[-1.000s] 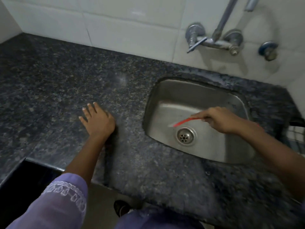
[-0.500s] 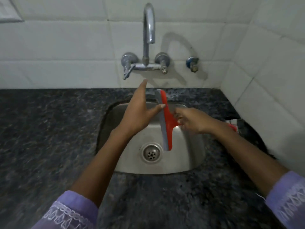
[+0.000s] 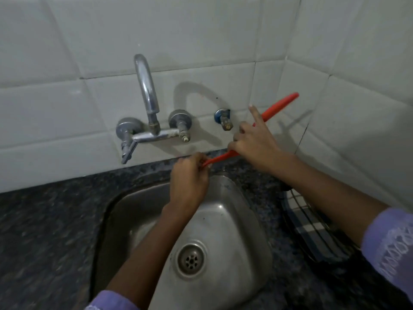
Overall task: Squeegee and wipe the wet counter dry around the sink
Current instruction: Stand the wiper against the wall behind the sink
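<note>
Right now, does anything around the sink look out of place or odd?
Only the red squeegee: both hands, left hand and right hand, hold it tilted in the air behind the sink, off the counter.

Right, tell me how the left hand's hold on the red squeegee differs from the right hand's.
The left hand pinches the red squeegee at its lower end, over the sink's back rim; the right hand wraps it near mid-length, higher, by the wall. The left hand's fingers are all curled; the right hand's index finger sticks up. Both hands grip the same tilted tool.
</note>
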